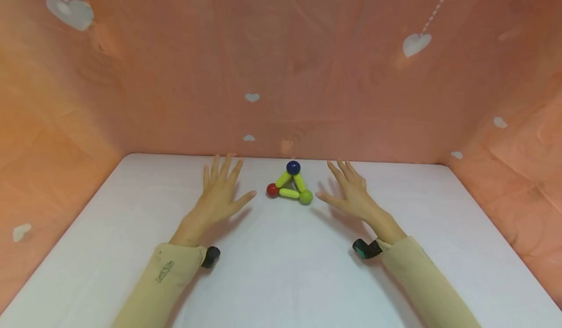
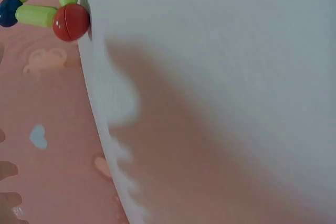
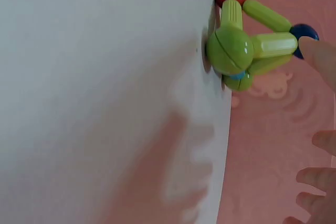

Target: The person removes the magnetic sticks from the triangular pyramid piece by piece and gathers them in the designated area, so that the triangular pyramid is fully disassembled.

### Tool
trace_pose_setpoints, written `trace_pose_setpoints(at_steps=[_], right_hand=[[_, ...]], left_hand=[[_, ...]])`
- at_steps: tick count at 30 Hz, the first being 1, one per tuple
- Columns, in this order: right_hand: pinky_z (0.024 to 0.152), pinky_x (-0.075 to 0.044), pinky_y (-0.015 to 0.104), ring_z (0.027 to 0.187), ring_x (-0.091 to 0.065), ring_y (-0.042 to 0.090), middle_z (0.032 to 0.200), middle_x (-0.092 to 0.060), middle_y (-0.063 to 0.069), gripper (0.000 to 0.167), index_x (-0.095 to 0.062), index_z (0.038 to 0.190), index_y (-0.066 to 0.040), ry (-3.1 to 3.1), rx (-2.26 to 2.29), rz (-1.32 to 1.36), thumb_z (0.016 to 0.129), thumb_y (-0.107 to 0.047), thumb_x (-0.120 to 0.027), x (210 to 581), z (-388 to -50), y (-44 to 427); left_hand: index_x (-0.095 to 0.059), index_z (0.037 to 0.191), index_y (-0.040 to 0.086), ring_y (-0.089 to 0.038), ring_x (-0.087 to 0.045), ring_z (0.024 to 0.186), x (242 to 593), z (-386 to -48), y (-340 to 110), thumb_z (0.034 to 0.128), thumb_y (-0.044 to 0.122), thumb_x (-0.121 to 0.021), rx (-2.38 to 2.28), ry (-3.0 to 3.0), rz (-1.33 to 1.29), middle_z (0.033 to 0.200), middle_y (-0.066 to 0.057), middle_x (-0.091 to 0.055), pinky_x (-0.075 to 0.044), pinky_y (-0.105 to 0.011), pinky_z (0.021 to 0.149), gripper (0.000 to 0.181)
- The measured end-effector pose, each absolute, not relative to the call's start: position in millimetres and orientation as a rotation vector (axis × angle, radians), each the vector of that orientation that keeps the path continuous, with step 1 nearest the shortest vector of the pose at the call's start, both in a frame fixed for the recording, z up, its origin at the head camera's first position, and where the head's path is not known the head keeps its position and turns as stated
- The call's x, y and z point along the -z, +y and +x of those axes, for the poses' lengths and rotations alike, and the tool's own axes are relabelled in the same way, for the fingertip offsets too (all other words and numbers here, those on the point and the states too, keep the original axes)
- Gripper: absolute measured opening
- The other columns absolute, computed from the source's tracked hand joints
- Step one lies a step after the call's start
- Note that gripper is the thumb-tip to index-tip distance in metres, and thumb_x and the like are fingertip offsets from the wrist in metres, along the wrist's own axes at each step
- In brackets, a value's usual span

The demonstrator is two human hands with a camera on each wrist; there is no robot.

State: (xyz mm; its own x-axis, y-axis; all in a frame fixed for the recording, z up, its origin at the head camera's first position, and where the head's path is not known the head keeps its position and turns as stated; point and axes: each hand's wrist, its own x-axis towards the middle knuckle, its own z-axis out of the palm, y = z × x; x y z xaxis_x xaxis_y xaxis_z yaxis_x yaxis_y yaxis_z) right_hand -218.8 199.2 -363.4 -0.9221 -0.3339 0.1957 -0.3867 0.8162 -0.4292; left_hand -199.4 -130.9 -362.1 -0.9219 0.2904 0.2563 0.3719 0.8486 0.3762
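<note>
A small frame of magnetic balls and sticks stands near the table's far edge, between the hands. Its dark blue ball [image 1: 293, 167] sits on top, the red ball [image 1: 272, 190] at the left and a green ball [image 1: 306, 197] at the front right. Yellow-green sticks [image 1: 289, 193] join them. In the right wrist view a second, smaller-looking green ball [image 3: 239, 81] shows behind the front one. My left hand [image 1: 217, 196] hovers left of the frame, fingers spread, holding nothing. To its right, my right hand [image 1: 354, 196] is likewise spread and holds nothing, its thumb pointing at the green ball.
A white tabletop [image 1: 272, 269] lies under both hands, which cast shadows on it. An orange-pink cloth [image 1: 281, 74] with pale hearts rises behind the table and at both sides. Dark wrist cameras [image 1: 366, 249] stick out at the beige cuffs.
</note>
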Motion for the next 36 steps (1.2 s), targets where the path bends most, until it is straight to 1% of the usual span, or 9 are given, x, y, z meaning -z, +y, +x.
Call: trace_pose_setpoints(at_steps=[6,11,15,18,24,28,31,34,36], right_hand=[[0.109,-0.017,0.067,0.142,-0.019,0.043,0.153,-0.025,0.026,0.081,-0.03,0.149,-0.006,-2.813,-0.853,0.607,0.085,-0.036,-0.07,366.9,-218.1,192.2],[0.111,-0.026,0.059,0.138,-0.031,0.042,0.148,-0.034,0.026,0.076,-0.036,0.145,-0.002,-2.763,-0.961,0.635,0.084,-0.029,-0.072,370.3,-219.3,186.5],[0.106,-0.038,0.053,0.132,-0.04,0.037,0.143,-0.043,0.023,0.072,-0.04,0.142,0.001,-2.722,-1.04,0.663,0.084,-0.026,-0.073,372.4,-221.2,179.5],[0.099,-0.046,0.05,0.127,-0.046,0.038,0.139,-0.047,0.023,0.069,-0.042,0.14,0.001,-2.703,-1.102,0.66,0.084,-0.024,-0.073,372.5,-221.5,174.6],[0.094,-0.05,0.048,0.123,-0.05,0.039,0.138,-0.048,0.023,0.068,-0.043,0.14,0.0,-2.707,-1.202,0.615,0.084,-0.023,-0.073,371.8,-222.6,164.7],[0.092,-0.051,0.046,0.121,-0.052,0.037,0.137,-0.049,0.024,0.065,-0.045,0.139,0.002,-2.679,-1.241,0.619,0.084,-0.022,-0.073,372.0,-225.7,157.7],[0.091,-0.052,0.046,0.12,-0.053,0.037,0.136,-0.05,0.024,0.063,-0.045,0.138,0.001,-2.664,-1.281,0.616,0.085,-0.02,-0.072,370.4,-228.9,152.4],[0.09,-0.053,0.045,0.118,-0.054,0.036,0.135,-0.051,0.023,0.06,-0.047,0.138,-0.002,-2.644,-1.3,0.604,0.086,-0.019,-0.072,366.1,-234.7,146.3],[0.09,-0.053,0.044,0.117,-0.055,0.035,0.133,-0.053,0.021,0.057,-0.049,0.136,-0.004,-2.631,-1.298,0.593,0.086,-0.019,-0.072,362.0,-239.4,142.1]], left_hand=[[-0.029,0.148,0.0,-0.045,-0.001,0.145,362.5,-205.4,-116.4,0.0905,0.038,-0.061,0.695,-2.784,-0.546,0.155,-0.03,-0.015,0.0,-0.065,0.113,0.076],[-0.031,0.147,-0.001,-0.045,-0.011,0.144,365.0,-209.1,-105.6,0.0928,0.033,-0.059,0.71,-2.785,-0.565,0.154,-0.03,-0.019,-0.006,-0.062,0.115,0.069],[-0.033,0.146,-0.001,-0.044,-0.02,0.142,366.1,-209.6,-100.7,0.0935,0.03,-0.059,0.736,-2.76,-0.569,0.154,-0.028,-0.023,-0.011,-0.06,0.116,0.066],[-0.034,0.145,-0.001,-0.043,-0.025,0.141,367.0,-210.2,-96.8,0.0927,0.029,-0.06,0.776,-2.738,-0.582,0.151,-0.028,-0.028,-0.016,-0.059,0.115,0.065],[-0.038,0.143,-0.001,-0.043,-0.035,0.136,369.9,-211.4,-85.2,0.0928,0.025,-0.06,0.871,-2.777,-0.562,0.148,-0.028,-0.034,-0.028,-0.056,0.111,0.061],[-0.041,0.142,0.0,-0.039,-0.039,0.134,376.9,-214.2,-78.0,0.0943,0.024,-0.059,0.98,-2.835,-0.535,0.145,-0.023,-0.04,-0.031,-0.052,0.112,0.056],[-0.046,0.138,0.0,-0.037,-0.046,0.128,384.7,-217.6,-73.7,0.0939,0.02,-0.06,1.064,-2.83,-0.525,0.137,-0.022,-0.048,-0.035,-0.05,0.11,0.05],[-0.052,0.132,-0.002,-0.035,-0.055,0.113,389.8,-223.2,-70.2,0.092,0.014,-0.062,1.109,-2.784,-0.541,0.124,-0.022,-0.056,-0.042,-0.048,0.102,0.044],[-0.055,0.128,-0.002,-0.032,-0.057,0.102,389.9,-227.2,-67.3,0.0904,0.01,-0.064,1.141,-2.746,-0.558,0.115,-0.021,-0.061,-0.045,-0.048,0.095,0.04]])
